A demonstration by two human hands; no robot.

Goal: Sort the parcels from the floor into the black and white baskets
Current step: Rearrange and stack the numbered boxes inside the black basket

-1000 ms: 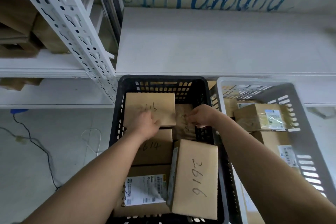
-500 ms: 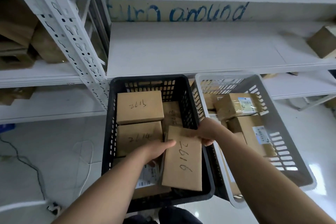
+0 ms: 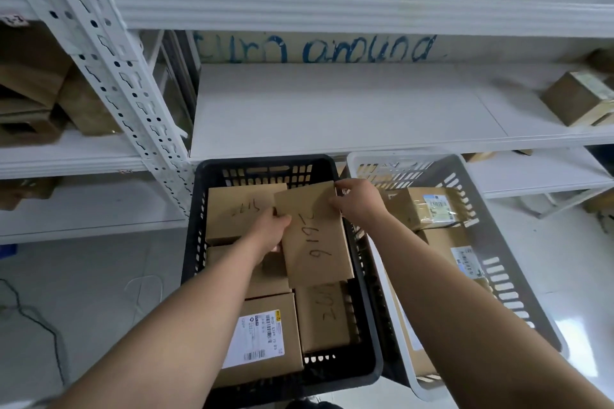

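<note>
Head view looks down on two baskets side by side on the floor (image 3: 83,276), under a white shelf (image 3: 332,109). Both hands hold one flat parcel (image 3: 315,242) with "2616" written on it, above the far half of the black basket (image 3: 262,161). The left hand (image 3: 270,229) pinches its left edge with curled fingers. The right hand (image 3: 357,201) grips its far right corner. Under it, the black basket holds more brown boxes, among them a far box (image 3: 236,212) with handwriting and a near box (image 3: 262,339) with a white printed label. The white basket (image 3: 518,276) stands just to the right, touching the black one, and carries a taped box (image 3: 428,206) with a label. A small carton (image 3: 578,100) sits on the shelf at far right.
</note>
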